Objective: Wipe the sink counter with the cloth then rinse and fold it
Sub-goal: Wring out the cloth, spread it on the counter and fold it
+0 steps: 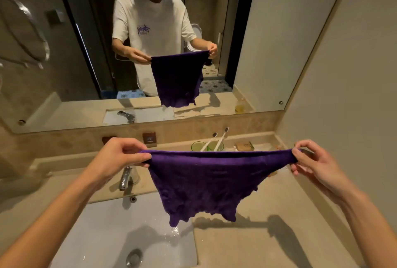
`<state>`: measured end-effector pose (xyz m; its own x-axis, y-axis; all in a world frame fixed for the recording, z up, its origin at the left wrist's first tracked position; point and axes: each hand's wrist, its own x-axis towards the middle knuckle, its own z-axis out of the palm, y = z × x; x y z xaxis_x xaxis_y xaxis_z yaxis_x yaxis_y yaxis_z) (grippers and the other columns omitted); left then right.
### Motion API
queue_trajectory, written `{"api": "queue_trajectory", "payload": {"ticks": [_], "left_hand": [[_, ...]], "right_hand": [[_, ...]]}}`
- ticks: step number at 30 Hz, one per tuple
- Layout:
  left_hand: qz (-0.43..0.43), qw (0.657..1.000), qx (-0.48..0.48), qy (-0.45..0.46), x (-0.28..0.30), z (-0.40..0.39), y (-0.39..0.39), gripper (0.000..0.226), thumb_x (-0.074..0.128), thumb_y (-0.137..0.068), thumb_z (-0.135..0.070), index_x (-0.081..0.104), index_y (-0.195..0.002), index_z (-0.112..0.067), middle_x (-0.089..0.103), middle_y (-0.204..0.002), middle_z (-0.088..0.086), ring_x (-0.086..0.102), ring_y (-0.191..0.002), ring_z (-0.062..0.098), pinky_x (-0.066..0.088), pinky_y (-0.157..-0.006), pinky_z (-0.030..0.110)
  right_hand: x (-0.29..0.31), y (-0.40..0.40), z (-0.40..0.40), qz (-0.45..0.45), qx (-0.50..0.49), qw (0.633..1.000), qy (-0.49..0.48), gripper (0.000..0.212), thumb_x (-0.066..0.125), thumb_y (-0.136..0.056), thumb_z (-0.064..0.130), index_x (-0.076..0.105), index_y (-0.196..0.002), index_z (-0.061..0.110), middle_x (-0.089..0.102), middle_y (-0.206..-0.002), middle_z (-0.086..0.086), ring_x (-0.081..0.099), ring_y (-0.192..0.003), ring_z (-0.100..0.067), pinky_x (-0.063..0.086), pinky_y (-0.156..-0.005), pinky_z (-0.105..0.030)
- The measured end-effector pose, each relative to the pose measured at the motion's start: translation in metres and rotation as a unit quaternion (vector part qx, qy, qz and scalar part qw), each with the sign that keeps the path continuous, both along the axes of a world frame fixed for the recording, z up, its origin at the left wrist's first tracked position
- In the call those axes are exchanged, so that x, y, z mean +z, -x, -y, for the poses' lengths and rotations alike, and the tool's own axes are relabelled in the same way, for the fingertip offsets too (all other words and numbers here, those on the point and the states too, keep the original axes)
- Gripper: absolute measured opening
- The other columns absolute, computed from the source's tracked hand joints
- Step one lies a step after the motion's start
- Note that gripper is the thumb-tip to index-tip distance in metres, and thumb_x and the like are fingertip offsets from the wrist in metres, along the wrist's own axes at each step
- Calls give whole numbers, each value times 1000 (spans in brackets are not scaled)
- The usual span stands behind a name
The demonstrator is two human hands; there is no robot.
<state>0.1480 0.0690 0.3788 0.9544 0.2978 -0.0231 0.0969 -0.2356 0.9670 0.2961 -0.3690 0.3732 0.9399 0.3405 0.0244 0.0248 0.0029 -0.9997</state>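
A wet purple cloth (206,184) hangs stretched in the air above the right edge of the white sink (103,231) and the beige counter (268,242). My left hand (122,156) pinches its upper left corner. My right hand (311,160) pinches its upper right corner. The cloth's top edge is pulled taut between them and its crumpled lower edge dangles free, with water drops on the basin below it.
A chrome tap (125,178) stands behind the sink, partly hidden by my left hand. Two green cups (207,146) with toothbrushes and a soap box (245,145) sit on the back ledge. The mirror (150,52) above reflects a person holding the cloth. A wall rises at right.
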Motion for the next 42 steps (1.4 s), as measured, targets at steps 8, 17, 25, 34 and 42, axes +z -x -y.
{"api": "queue_trajectory", "payload": {"ticks": [8,17,25,34,42], "left_hand": [[-53,998,36,4,-43,46,-71,8,77,-80,5,71,-84,7,69,-69,10,64,-66,15,56,-60,19],[62,986,155,-31,-53,111,-98,10,82,-74,1,75,-81,-2,72,-74,9,64,-69,11,52,-67,22],[18,995,98,-17,-132,169,-48,14,82,-62,-5,73,-62,-16,72,-86,9,71,-91,21,58,-87,28],[-164,979,36,-118,-283,219,14,35,93,-63,-8,70,-59,-35,70,-83,-12,71,-80,14,61,-80,38],[-207,962,-44,-172,-340,231,47,28,90,-66,-25,64,-70,-35,66,-83,-10,68,-78,4,57,-72,26]], "right_hand": [[-31,-69,41,-63,-22,997,37,36,77,-69,33,63,-88,6,59,-77,-15,56,-56,-17,54,-55,-21],[-35,-135,91,-19,5,999,46,10,59,-97,4,65,-99,-4,66,-84,-12,63,-70,-18,58,-67,-22],[-110,-123,132,-37,9,995,93,22,74,-81,30,73,-70,11,64,-65,2,57,-63,-5,45,-62,-14],[-252,-77,162,-144,19,953,267,13,74,-79,-14,64,-80,-5,41,-63,-6,41,-59,-14,36,-51,-12],[-317,-49,192,-77,115,899,417,35,69,-85,-8,68,-78,27,47,-69,3,45,-61,-14,39,-60,-19]]}}
